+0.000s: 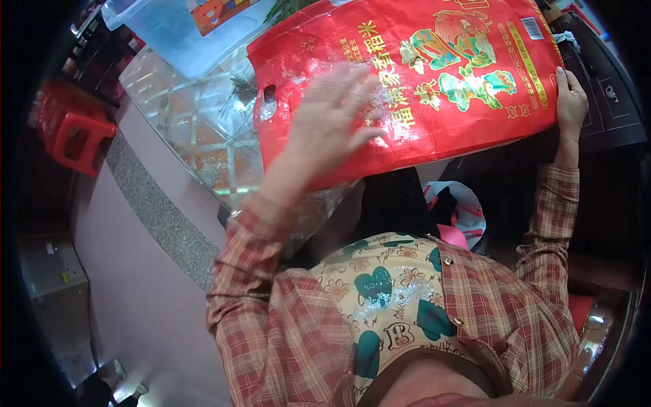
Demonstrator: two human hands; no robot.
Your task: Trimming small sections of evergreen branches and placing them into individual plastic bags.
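A large flat red sack (468, 119) with gold lettering and green-and-gold pictures slants across the upper part of the head view. It has a cut-out handle hole at its left end. My left hand (329, 119) is over the sack's left half with fingers spread, somewhat smeared by motion; whether the palm touches it I cannot tell. Pale specks or glare show on the red surface around those fingers. My right hand (571, 102) grips the sack's right edge, thumb on top and the other fingers mostly hidden.
Beneath the sack is a glass-topped table (163, 102) with thin green sprigs. A clear plastic bin (183, 47) stands at its far left. A red stool (85, 132) is on the left floor; dark drawers (610, 95) are at right. A white-and-pink bag (471, 214) hangs or stands below the sack.
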